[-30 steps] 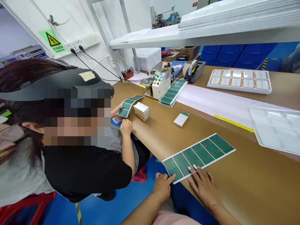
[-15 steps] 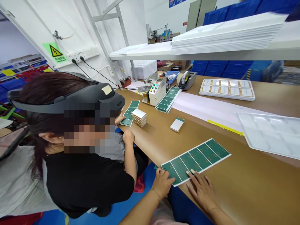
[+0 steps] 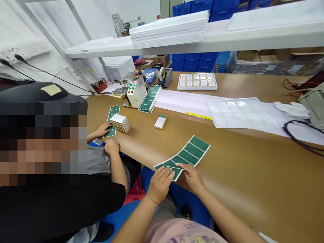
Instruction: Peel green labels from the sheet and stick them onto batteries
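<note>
Your green label sheet (image 3: 188, 153) lies at twelve o'clock on the bench (image 3: 253, 175); it looks thin, light and floppy, so hold it by the edges. Your left hand (image 3: 160, 185) rests on it, fingers spread; your right hand (image 3: 192, 178) has fingers together at its edge, pinch unclear.

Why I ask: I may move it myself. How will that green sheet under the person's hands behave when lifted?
The green sheet looks thin and is probably light, so it would likely flex rather than stay stiff. With the left hand and right hand at one end, its long free end may sag.
</note>
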{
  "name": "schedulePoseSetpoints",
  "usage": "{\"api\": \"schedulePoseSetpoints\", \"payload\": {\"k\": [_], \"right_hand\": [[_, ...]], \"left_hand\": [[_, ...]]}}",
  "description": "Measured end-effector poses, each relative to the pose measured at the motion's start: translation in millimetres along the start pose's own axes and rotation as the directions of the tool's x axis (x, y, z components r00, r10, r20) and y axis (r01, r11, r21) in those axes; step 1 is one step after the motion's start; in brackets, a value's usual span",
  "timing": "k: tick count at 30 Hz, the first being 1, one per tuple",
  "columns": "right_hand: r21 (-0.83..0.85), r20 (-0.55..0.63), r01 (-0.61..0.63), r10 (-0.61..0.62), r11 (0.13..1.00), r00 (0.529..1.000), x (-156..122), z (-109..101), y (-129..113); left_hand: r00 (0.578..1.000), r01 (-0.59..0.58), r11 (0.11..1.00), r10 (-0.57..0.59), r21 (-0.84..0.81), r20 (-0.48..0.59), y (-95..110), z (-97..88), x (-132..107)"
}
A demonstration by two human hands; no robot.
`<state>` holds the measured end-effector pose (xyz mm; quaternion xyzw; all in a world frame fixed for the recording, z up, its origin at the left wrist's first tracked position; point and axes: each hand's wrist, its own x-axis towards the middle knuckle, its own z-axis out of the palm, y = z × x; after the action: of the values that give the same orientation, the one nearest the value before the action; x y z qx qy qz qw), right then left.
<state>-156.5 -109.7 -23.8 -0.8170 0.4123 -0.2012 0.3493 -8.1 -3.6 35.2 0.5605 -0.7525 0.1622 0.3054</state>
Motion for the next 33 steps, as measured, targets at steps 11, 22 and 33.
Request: {"api": "schedulePoseSetpoints", "payload": {"k": [11,22,33], "right_hand": [[0.093,-0.147,-0.367,0.378,0.925,0.914,-7.4,-4.2,21.8],[0.737,0.192,-0.466,0.51,0.489,0.839,-18.9,3.8,17.8],[-0.23,-0.354,-0.264,0.172,0.937,0.919,1.4,10.0,27.8]], "left_hand": [[0.961,-0.064,0.993,0.033,0.104,0.274,-8.6,92.1,-27.3],[0.422,0.877,0.068,-0.584,-0.476,0.694,-31.7,75.8,-2.7],[0.036,0.659,-0.677,-0.406,-0.327,0.913,-34.6,133.1,26.4]]}}
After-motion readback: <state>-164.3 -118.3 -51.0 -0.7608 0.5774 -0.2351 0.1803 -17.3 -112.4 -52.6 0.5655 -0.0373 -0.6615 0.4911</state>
